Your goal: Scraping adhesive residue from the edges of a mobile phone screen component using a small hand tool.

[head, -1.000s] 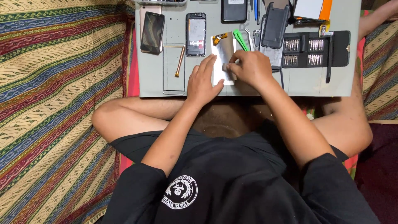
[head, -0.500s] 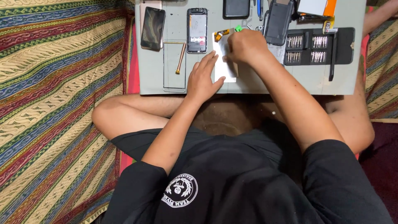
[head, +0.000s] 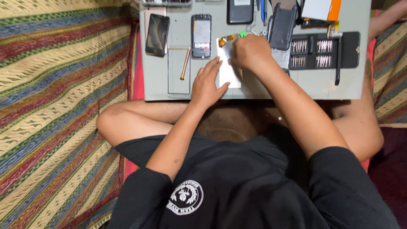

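A white phone panel [head: 229, 74] with a gold-coloured flex part at its top lies on a grey work mat [head: 335, 87] over my crossed legs. My left hand [head: 207, 85] rests flat on the mat, fingers spread, with the fingertips touching the panel's left edge. At the panel's top end, my right hand [head: 252, 53] is closed around a green-handled tool [head: 242, 34]; only the green tip shows beyond the knuckles. The tool's working end is hidden under the hand.
On the mat lie a black phone [head: 157, 29], an opened phone [head: 201, 30], a brass-coloured stick [head: 185, 63], a dark phone shell [head: 282, 26] and a black bit set [head: 324, 50]. A striped cloth [head: 59, 106] covers the floor to the left.
My right hand has moved up the panel toward its far end, and now covers most of the green tool. My left hand has slid back a little, uncovering more of the white panel.
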